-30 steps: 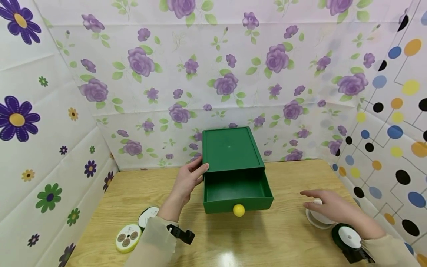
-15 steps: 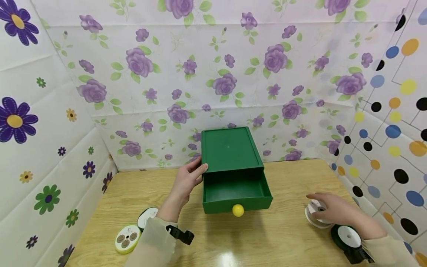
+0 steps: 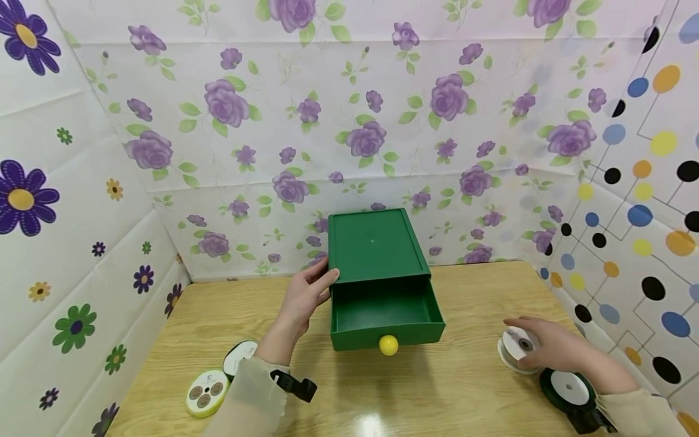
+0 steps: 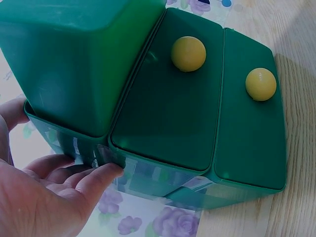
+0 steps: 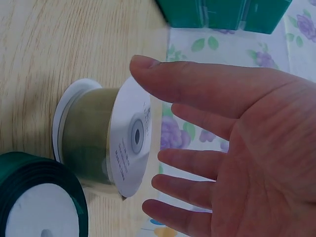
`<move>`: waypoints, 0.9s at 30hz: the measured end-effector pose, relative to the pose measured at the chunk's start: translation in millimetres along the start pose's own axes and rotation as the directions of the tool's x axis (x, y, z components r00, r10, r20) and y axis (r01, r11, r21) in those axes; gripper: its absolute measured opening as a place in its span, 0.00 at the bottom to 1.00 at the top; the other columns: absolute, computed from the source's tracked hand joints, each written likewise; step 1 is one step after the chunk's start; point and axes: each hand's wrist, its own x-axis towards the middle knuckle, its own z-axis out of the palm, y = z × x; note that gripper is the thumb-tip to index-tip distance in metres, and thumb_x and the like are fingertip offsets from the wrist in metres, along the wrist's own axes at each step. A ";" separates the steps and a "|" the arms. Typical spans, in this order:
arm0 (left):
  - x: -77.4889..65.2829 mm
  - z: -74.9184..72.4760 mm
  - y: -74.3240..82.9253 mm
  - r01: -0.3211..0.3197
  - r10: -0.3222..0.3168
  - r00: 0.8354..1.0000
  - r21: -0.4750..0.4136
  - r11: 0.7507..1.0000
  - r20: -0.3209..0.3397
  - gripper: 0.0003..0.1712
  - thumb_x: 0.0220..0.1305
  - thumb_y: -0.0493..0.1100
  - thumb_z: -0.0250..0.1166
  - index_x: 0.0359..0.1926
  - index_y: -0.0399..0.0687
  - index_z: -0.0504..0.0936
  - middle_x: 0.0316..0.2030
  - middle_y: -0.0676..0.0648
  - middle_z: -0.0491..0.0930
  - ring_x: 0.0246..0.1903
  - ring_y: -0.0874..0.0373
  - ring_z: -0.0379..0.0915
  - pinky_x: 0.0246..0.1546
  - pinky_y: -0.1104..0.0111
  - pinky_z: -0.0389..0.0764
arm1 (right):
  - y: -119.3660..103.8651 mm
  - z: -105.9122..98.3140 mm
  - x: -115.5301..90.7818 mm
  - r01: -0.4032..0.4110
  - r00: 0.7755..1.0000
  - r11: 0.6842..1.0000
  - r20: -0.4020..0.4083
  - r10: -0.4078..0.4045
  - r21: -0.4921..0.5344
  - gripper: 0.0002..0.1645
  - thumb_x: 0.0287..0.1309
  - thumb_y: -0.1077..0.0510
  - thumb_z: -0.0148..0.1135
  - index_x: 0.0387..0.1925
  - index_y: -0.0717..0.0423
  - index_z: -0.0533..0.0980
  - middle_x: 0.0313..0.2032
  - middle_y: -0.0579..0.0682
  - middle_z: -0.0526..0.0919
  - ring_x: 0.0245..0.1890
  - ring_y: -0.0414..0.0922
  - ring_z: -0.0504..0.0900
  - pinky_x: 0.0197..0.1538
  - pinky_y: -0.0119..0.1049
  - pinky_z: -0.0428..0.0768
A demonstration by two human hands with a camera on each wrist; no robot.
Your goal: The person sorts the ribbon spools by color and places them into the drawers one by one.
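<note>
A green drawer cabinet (image 3: 377, 246) stands at the back of the table. Its top drawer (image 3: 355, 340), with a yellow knob (image 3: 388, 345), is pulled out, and nothing shows inside. My left hand (image 3: 306, 297) rests against the cabinet's left side, thumb at the top front corner; in the left wrist view its fingers (image 4: 101, 180) touch the side wall. Over at the right, my right hand (image 3: 557, 346) hovers with spread fingers beside a ribbon spool (image 5: 89, 138) with white end discs and olive-green ribbon. In the right wrist view the thumb is close to the disc's edge; contact is unclear.
Next to that spool lies a dark green ribbon roll (image 5: 42, 217), close under my right wrist. At the left, a yellow-edged spool (image 3: 207, 393) and a dark-edged spool (image 3: 239, 358) lie near my left forearm. Patterned cloth walls enclose the table (image 3: 464, 388).
My right hand has shifted slightly right and down over the white-disc spool, so more of the spool shows. The left hand keeps its place on the cabinet.
</note>
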 end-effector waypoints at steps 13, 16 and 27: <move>-0.7 0.1 -0.9 0.001 0.000 1.000 0.005 1.000 -0.004 0.41 0.78 0.49 0.68 0.82 0.42 0.63 0.81 0.39 0.59 0.76 0.42 0.62 0.72 0.43 0.69 | 8.7 4.3 -3.3 -0.008 1.000 1.000 0.014 0.008 0.011 0.55 0.51 0.51 0.86 0.76 0.65 0.70 0.70 0.81 0.67 0.64 0.78 0.73 0.51 0.61 0.83; -0.5 0.6 -0.5 -0.004 0.004 1.000 0.001 1.000 -0.004 0.41 0.78 0.49 0.68 0.82 0.41 0.63 0.81 0.39 0.59 0.77 0.42 0.62 0.72 0.43 0.69 | 8.9 6.9 -2.2 -0.009 1.000 1.000 0.024 0.008 0.015 0.55 0.51 0.53 0.86 0.76 0.66 0.70 0.69 0.79 0.70 0.63 0.75 0.76 0.48 0.57 0.84; -1.7 -0.5 -0.3 -0.015 0.015 1.000 0.013 1.000 0.012 0.41 0.79 0.50 0.67 0.82 0.41 0.63 0.80 0.38 0.61 0.77 0.42 0.62 0.71 0.44 0.71 | 9.3 14.1 2.6 -0.048 0.999 0.999 0.014 0.048 0.020 0.60 0.47 0.56 0.88 0.78 0.66 0.66 0.69 0.78 0.70 0.63 0.74 0.75 0.46 0.55 0.82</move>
